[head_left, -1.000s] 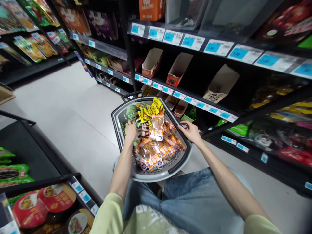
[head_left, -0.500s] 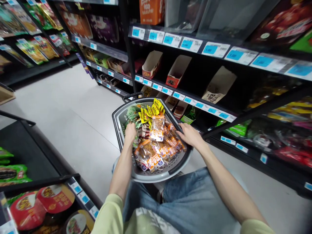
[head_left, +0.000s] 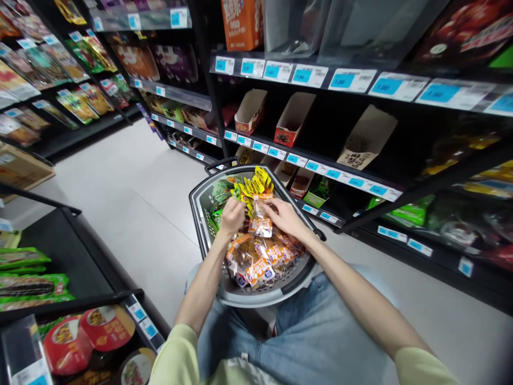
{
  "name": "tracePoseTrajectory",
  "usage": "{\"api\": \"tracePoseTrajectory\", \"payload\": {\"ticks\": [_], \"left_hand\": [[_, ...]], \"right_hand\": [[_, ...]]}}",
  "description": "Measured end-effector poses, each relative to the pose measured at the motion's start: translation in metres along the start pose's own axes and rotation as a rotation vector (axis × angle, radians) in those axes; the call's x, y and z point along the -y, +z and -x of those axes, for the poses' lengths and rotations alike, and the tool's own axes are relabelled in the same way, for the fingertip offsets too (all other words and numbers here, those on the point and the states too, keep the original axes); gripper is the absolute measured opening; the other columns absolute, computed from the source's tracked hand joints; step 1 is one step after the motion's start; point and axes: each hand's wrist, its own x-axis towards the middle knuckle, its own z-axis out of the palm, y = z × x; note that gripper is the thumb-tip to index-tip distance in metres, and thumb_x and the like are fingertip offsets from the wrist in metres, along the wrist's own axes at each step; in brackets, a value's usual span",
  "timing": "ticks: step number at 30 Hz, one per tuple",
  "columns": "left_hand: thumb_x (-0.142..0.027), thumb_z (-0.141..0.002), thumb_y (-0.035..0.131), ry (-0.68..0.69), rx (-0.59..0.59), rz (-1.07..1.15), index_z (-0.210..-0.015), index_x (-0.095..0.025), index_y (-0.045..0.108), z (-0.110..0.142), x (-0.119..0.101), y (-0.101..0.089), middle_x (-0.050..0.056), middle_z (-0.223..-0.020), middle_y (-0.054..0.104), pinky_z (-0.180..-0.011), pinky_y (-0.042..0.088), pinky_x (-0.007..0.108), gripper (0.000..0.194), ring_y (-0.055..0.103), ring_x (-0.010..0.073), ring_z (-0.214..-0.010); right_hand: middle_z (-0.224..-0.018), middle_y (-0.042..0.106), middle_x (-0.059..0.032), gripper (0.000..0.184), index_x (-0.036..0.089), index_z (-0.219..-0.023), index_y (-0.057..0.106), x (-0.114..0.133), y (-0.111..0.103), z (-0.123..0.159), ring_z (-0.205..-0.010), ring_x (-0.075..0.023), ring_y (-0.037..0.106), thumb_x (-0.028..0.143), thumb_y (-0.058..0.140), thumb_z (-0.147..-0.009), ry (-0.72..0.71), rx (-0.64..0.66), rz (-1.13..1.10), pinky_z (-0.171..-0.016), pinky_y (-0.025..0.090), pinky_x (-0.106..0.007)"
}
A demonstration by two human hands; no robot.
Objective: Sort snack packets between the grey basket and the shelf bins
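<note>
A grey shopping basket (head_left: 256, 299) with a black rim rests against my knees, filled with small snack packets. My left hand (head_left: 233, 215) is closed inside its left half, and a bright green packet (head_left: 216, 218) shows beside and above the fist. Over the middle of the basket, my right hand (head_left: 285, 216) has its fingers bent onto the upper edge of an orange-and-white snack packet (head_left: 261, 227) with a clear window. Yellow packets (head_left: 260, 182) stand fanned out at the back, next to dull green ones (head_left: 223, 191). More orange-and-white packets (head_left: 256, 262) lie at the front.
Shelves with blue-and-white price tags (head_left: 352, 80) run along the right, holding open cardboard boxes (head_left: 294, 120). A low black display (head_left: 64, 251) at the left carries green bags and red-lidded tubs (head_left: 106, 326). A brown carton (head_left: 26, 168) stands on the floor further back.
My right hand has left the basket's right rim and moved left onto the packets. My left hand has shifted slightly right, and bright green packaging now shows at it.
</note>
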Motion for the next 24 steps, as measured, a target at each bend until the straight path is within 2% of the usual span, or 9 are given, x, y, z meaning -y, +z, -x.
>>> {"api": "tracePoseTrajectory", "payload": {"ticks": [2,4,6,7,11,15,18,21,24], "left_hand": [[-0.021,-0.091,0.051,0.120,0.158,0.100,-0.072,-0.022,0.064,0.006,-0.013,0.009,0.003,-0.067,0.053,-0.072,0.045,0.035,0.023,0.053,0.0184,-0.071],[-0.026,-0.093,0.050,0.210,0.367,0.210,-0.078,-0.022,0.066,0.011,-0.025,0.019,0.005,-0.072,0.057,-0.075,0.046,0.036,0.023,0.056,0.0192,-0.074],[-0.029,-0.095,0.046,0.249,0.513,0.302,-0.081,-0.022,0.067,0.015,-0.032,0.030,0.008,-0.078,0.061,-0.078,0.047,0.037,0.026,0.058,0.0199,-0.079],[-0.029,-0.096,0.044,0.248,0.542,0.327,-0.082,-0.022,0.067,0.016,-0.034,0.035,0.008,-0.080,0.063,-0.080,0.048,0.037,0.028,0.059,0.0201,-0.081],[-0.022,-0.092,0.043,0.185,0.496,0.264,-0.088,-0.021,0.069,0.014,-0.030,0.048,0.010,-0.085,0.066,-0.087,0.049,0.040,0.026,0.061,0.0216,-0.089],[-0.014,-0.085,0.047,0.159,0.448,0.254,-0.106,-0.021,0.069,0.009,-0.027,0.047,0.011,-0.106,0.069,-0.095,0.047,0.042,0.031,0.061,0.0223,-0.103],[-0.015,-0.085,0.048,0.091,0.359,0.300,-0.105,-0.021,0.069,0.005,-0.032,0.042,0.011,-0.106,0.069,-0.094,0.048,0.040,0.030,0.062,0.0216,-0.102],[-0.022,-0.089,0.049,-0.111,0.250,0.326,-0.098,-0.019,0.071,-0.001,-0.033,0.035,0.010,-0.098,0.070,-0.088,0.049,0.037,0.023,0.063,0.0212,-0.094],[-0.038,-0.093,0.048,-0.407,0.267,0.427,-0.093,-0.018,0.071,-0.010,-0.027,0.031,0.008,-0.090,0.071,-0.082,0.050,0.034,0.030,0.065,0.0200,-0.083]], "right_hand": [[-0.086,0.070,-0.0082,0.048,0.019,-0.098,0.066,0.004,0.003,-0.006,-0.079,-0.0216,0.065,0.061,0.042,-0.092,0.229,0.090,-0.406,-0.075,0.056,-0.037],[-0.075,0.069,-0.0051,0.052,0.020,-0.096,0.066,0.006,0.003,-0.010,-0.067,-0.0181,0.064,0.068,0.046,-0.087,0.418,0.216,-0.741,-0.059,0.055,-0.030],[-0.070,0.068,-0.0021,0.045,0.021,-0.093,0.065,0.006,0.003,-0.010,-0.061,-0.0152,0.062,0.064,0.061,-0.080,0.513,0.285,-0.886,-0.049,0.051,-0.023],[-0.069,0.067,-0.0009,0.040,0.020,-0.091,0.065,0.005,0.004,-0.010,-0.058,-0.0138,0.060,0.057,0.069,-0.077,0.543,0.276,-0.897,-0.045,0.049,-0.021],[-0.069,0.067,0.0002,0.027,0.019,-0.085,0.064,-0.010,0.014,-0.009,-0.053,-0.0109,0.057,0.035,0.080,-0.070,0.631,0.098,-0.872,-0.044,0.051,-0.021],[-0.069,0.067,0.0016,0.011,0.021,-0.083,0.060,-0.025,0.023,-0.013,-0.056,-0.0112,0.059,0.024,0.069,-0.078,0.655,-0.163,-0.973,-0.054,0.058,-0.025],[-0.070,0.068,0.0026,0.010,0.023,-0.084,0.058,-0.028,0.024,-0.015,-0.062,-0.0128,0.064,0.014,0.060,-0.079,0.659,-0.312,-1.085,-0.064,0.060,-0.030],[-0.080,0.071,0.0007,0.014,0.023,-0.087,0.056,-0.025,0.026,-0.016,-0.074,-0.0161,0.069,0.012,0.057,-0.078,0.580,-0.345,-1.173,-0.075,0.060,-0.036],[-0.092,0.072,-0.0010,0.016,0.024,-0.087,0.054,-0.021,0.029,-0.015,-0.088,-0.0188,0.070,0.012,0.058,-0.077,0.507,-0.337,-1.217,-0.080,0.059,-0.038]]}}
